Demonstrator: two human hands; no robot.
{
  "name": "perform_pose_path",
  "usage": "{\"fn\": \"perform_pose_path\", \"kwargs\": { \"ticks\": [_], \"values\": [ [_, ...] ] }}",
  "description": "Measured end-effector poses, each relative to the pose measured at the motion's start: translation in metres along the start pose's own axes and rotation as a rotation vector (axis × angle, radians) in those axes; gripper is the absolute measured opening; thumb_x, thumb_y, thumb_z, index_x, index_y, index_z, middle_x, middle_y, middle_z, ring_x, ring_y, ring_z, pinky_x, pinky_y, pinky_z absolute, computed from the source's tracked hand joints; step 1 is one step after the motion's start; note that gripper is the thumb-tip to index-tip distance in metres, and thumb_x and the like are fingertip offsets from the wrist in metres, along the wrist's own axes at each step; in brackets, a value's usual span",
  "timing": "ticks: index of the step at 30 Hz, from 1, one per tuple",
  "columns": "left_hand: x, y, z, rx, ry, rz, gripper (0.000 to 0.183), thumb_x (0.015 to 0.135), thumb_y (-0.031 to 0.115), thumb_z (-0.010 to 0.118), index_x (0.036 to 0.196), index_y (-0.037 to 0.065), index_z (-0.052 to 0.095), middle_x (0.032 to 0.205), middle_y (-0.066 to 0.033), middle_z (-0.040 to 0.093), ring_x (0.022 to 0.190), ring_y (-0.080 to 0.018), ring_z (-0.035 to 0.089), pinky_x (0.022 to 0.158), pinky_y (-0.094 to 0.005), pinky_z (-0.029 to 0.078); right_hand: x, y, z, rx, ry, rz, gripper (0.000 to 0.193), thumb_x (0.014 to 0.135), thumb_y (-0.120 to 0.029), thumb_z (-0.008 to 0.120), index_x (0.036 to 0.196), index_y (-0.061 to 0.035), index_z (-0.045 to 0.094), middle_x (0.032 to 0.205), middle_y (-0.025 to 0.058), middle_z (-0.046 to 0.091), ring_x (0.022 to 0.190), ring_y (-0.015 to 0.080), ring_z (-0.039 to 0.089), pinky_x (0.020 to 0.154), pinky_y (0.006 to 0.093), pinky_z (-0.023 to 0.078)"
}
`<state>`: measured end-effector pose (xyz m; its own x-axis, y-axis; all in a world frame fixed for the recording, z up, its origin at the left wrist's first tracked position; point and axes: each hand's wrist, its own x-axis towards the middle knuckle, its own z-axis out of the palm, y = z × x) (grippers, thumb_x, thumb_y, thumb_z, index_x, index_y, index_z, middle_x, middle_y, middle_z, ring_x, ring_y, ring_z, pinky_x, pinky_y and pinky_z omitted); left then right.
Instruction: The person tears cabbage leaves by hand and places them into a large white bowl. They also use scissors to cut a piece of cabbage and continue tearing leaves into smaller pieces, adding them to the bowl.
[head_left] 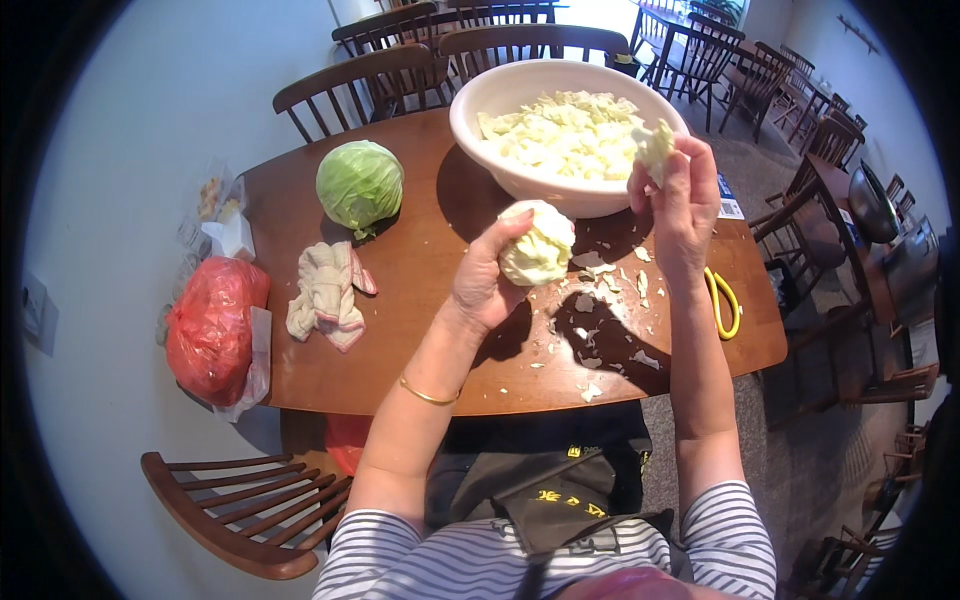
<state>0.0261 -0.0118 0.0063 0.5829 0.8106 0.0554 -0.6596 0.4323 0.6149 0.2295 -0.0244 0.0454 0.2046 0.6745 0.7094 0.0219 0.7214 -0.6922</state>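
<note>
The left hand (485, 280) is clenched around a pale chunk of cabbage (538, 245), palm cupping its lower side and fingers curled over the near face, holding it above the wooden table (420, 330) just in front of the big white bowl (505, 100). The right hand (680, 195) pinches a torn leaf piece (655, 142) between thumb and fingertips, lifted beside the bowl's rim, above and to the right of the chunk in the other grip.

The chunk looks light for its bulk but firm at the core, with crisp, layered leaves that probably snap rather than bend. The outer leaves seem loose and may peel away under a hard squeeze, so the steadier hold is likely low on the dense base, where the left palm sits now. The leaf piece is thin and brittle; a fingertip pinch near its thicker edge should do. The surfaces look dry, not slippery.

The bowl is heaped with shredded cabbage (565, 130). Small scraps (605, 330) lie on the table below both hands. Farther to the left of the grip sit a whole green cabbage (360, 183) and a crumpled cloth (325, 295); yellow-handled scissors (722, 300) lie to the right, near the table's edge.
</note>
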Motion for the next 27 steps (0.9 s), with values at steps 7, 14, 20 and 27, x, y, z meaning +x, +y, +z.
{"fn": "perform_pose_path", "kwargs": {
  "ticks": [7,14,20,27],
  "values": [
    [0.003,-0.007,-0.006,0.318,0.065,0.093,0.048,0.095,0.045,0.052,0.116,0.001,0.053,0.103,-0.0113,0.064,0.092,-0.0178,0.065,0.081,-0.0326,0.057,-0.004,0.011,0.011,-0.693,-0.243,-0.203,0.023,0.090,-0.012,0.059,0.109,0.0016,0.061,0.103,0.0162,0.060,0.085,0.0239,0.064,0.069,0.0296,0.053],
    [0.005,-0.008,-0.009,0.573,0.110,0.283,0.056,0.095,0.057,0.043,0.098,0.003,0.057,0.088,-0.0051,0.062,0.077,-0.0096,0.060,0.068,-0.0222,0.050,-0.024,0.001,0.031,-0.470,-0.608,0.209,0.036,0.084,-0.028,0.071,0.105,-0.0031,0.055,0.067,0.0027,0.051,0.059,0.0103,0.048,0.055,0.0259,0.041],
    [0.003,-0.003,-0.001,0.578,0.174,0.267,0.038,0.093,0.043,0.058,0.090,0.005,0.056,0.079,-0.0005,0.059,0.067,-0.0043,0.054,0.061,-0.0191,0.045,-0.027,0.007,0.031,-0.374,-0.548,0.121,0.015,0.095,-0.014,0.054,0.098,-0.0002,0.056,0.068,0.0035,0.053,0.060,0.0101,0.050,0.056,0.0250,0.043],
    [0.006,-0.003,-0.012,0.674,0.207,0.368,0.036,0.093,0.040,0.060,0.085,0.004,0.057,0.074,0.0002,0.058,0.066,-0.0040,0.052,0.058,-0.0190,0.042,-0.028,0.002,0.039,-0.240,-0.551,0.434,0.019,0.097,-0.020,0.053,0.097,-0.0015,0.056,0.071,-0.0007,0.052,0.063,0.0069,0.048,0.056,0.0229,0.041]
  ]
}}
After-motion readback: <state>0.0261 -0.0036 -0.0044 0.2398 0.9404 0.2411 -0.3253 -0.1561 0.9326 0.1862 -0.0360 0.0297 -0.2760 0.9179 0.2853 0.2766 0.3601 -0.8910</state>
